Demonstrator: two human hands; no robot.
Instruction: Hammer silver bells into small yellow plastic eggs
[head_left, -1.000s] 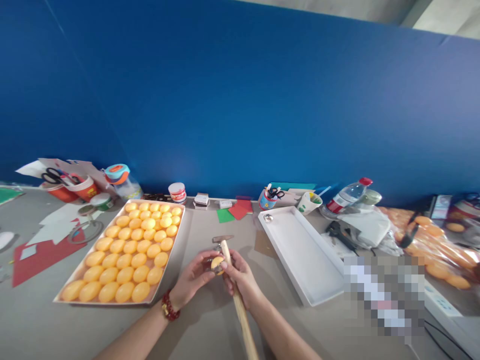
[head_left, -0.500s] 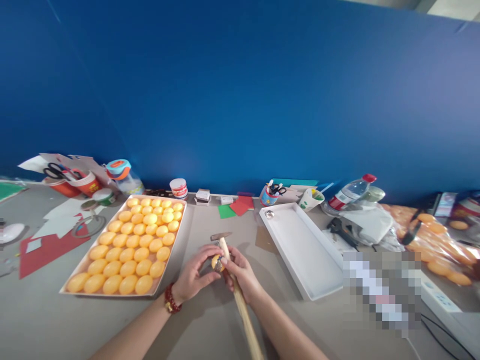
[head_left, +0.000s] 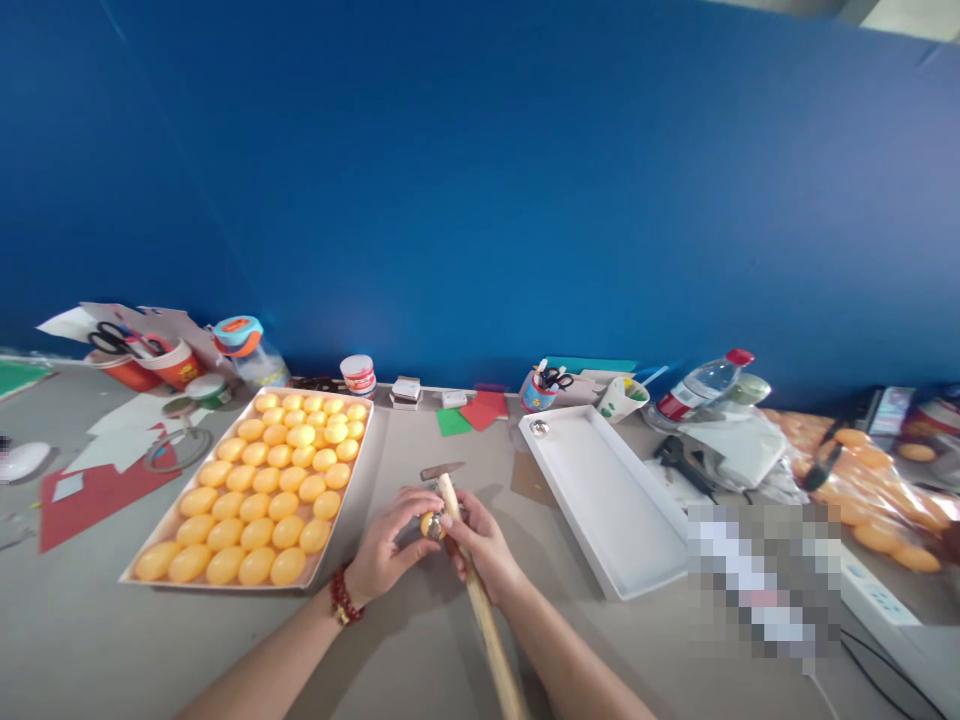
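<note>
My left hand (head_left: pixel 394 540), with a red bead bracelet at its wrist, curls its fingers and thumb around a small orange ball (head_left: pixel 427 524) partly covered in silver, foil-like pieces. Just beside it, my right hand (head_left: pixel 484 550) is closed on the pale wooden handle of a hammer (head_left: pixel 480 615), its thumb lying across the handle and close to the ball. The narrow metal hammer head (head_left: pixel 441 471) points away from me, beyond the fingers. Part of the ball is hidden behind fingers and handle.
A shallow box of orange balls (head_left: pixel 337 530) stands on the left. To the right is a white tray (head_left: pixel 637 530) with a silver ball (head_left: pixel 538 428) in its far corner. Behind are coloured papers (head_left: pixel 484 410), cups and bottles; a glue gun (head_left: pixel 686 462) and a power strip (head_left: pixel 870 590) lie right.
The ball has turned slightly between my fingers, showing brighter silver on its near side. Both hands and the hammer stay almost where they were.
</note>
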